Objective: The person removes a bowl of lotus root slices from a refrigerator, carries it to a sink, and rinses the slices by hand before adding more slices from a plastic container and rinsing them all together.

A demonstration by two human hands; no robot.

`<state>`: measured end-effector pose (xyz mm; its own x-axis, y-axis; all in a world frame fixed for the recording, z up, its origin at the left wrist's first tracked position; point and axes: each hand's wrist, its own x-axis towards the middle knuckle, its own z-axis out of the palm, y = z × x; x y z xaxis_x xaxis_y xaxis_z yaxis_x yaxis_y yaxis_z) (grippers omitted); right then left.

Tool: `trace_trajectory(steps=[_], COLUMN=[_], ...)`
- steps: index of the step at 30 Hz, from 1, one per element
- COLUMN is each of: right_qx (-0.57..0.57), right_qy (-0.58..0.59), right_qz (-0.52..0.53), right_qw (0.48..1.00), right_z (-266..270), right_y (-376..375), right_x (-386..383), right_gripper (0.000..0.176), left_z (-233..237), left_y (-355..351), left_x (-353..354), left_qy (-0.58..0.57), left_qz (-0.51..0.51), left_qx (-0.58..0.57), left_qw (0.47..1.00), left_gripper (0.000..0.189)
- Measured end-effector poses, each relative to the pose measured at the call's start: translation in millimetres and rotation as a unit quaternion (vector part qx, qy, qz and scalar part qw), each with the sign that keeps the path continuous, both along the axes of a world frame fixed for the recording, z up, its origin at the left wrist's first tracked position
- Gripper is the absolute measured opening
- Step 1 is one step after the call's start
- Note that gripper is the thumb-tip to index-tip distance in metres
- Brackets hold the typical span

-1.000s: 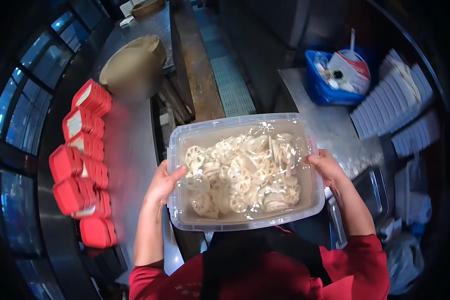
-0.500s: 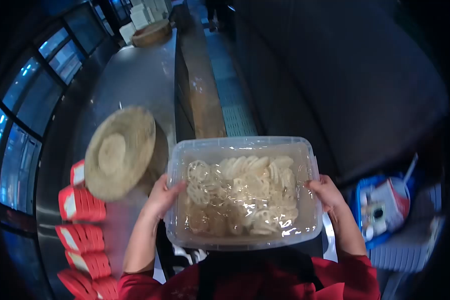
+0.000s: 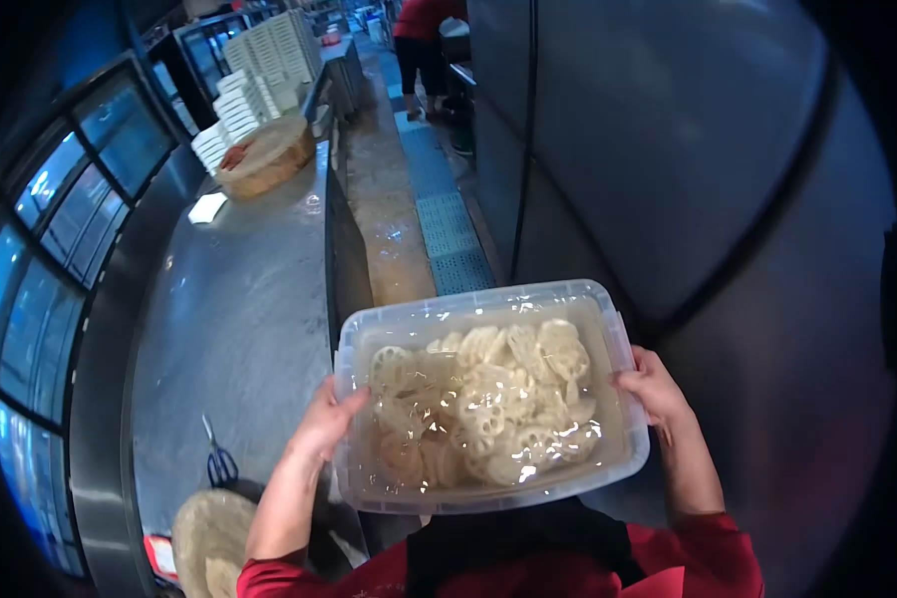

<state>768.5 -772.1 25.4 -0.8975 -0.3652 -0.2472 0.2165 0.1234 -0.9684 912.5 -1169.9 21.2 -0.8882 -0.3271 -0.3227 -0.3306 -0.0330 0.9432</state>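
A clear plastic tub (image 3: 490, 498) is held in front of my body, over the floor beside the counter. Sliced lotus root (image 3: 513, 394) lies in liquid inside it. My left hand (image 3: 331, 419) grips the tub's left side with the thumb at the rim. On the opposite side, my right hand (image 3: 656, 389) is closed on the tub's edge, its thumb over the rim. The tub tilts slightly, its right side a little farther forward.
A steel counter (image 3: 239, 329) runs along the left, bearing a round wooden block (image 3: 269, 159), white stacked containers (image 3: 239, 105), blue-handled scissors (image 3: 219, 461) and a nearer round block (image 3: 209, 538). Dark panels (image 3: 668, 149) stand right. A person (image 3: 424, 50) is farther down the aisle.
The view has moved forward along the counter, so the near round block and red packets slide down and back. The blue tray at right has left view. Both hands still hold the tub.
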Motion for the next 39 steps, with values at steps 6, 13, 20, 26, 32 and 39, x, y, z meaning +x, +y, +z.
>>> trace_trajectory(steps=[6,13,20,26,32,39], right_qx=[-0.031,-0.045,-0.031,-0.013,-0.021,-0.055], right_qy=[-0.052,-0.078,-0.048,-0.052,-0.037,-0.045], right_qz=[-0.022,0.002,-0.043,-0.098,-0.132,-0.171], right_qw=[0.998,0.996,0.997,0.994,0.99,0.983], right_z=[17,10,-2,14,7,22], right_y=[-95,-197,-296,-379,-443,-499], right_x=[-171,-365,-533,-680,-836,-986], right_gripper=[0.042,0.046,0.049,0.05,0.046,0.048], left_z=[16,22,3,27,49,68], left_y=[-84,-178,-306,-393,-458,-521], left_x=[-178,-350,-553,-744,-936,-1147], left_qy=[-0.056,-0.047,0.043,0.002,-0.021,0.018], left_qz=[0.033,0.057,0.0,-0.048,-0.061,-0.155], left_qx=[-0.056,-0.019,0.012,-0.033,-0.077,-0.045], left_qw=[0.996,0.997,0.999,0.998,0.995,0.987], left_gripper=[0.037,0.035,0.032,0.038,0.039,0.041])
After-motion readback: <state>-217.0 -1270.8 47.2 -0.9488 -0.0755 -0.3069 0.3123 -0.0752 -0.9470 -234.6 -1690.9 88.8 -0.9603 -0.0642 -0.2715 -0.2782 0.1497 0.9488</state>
